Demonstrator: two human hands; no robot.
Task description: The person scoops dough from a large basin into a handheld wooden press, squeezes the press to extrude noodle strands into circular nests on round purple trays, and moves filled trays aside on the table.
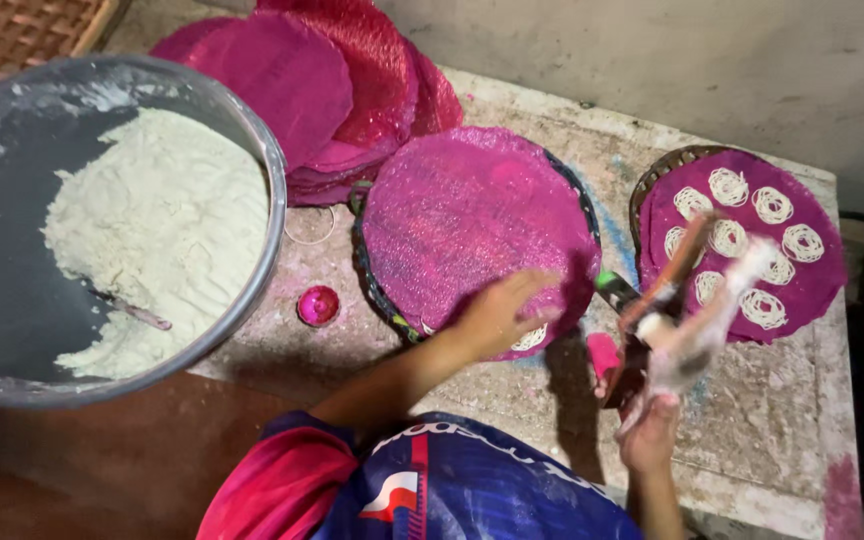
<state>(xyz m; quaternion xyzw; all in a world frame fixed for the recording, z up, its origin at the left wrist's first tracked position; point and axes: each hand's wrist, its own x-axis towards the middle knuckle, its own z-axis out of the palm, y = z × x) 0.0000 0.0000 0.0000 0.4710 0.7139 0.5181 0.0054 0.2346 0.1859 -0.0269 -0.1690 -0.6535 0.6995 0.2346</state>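
My left hand (500,312) rests with fingers spread on the near edge of a round pink woven mat (462,215), which lies on a dark-rimmed basket tray (364,262). A small white noodle coil (530,339) sits on the mat just beside that hand. My right hand (650,432) grips a wooden noodle press (674,300) smeared with white dough; the press is blurred and held above the table between the two mats. To the right, a second pink mat (820,285) carries several white noodle coils (728,186).
A large metal bowl (270,170) with pale flour dough (157,235) stands at the left. A stack of pink mats (302,80) lies behind. A small pink cap (318,305) sits on the stained stone table (762,430). A wall runs along the back.
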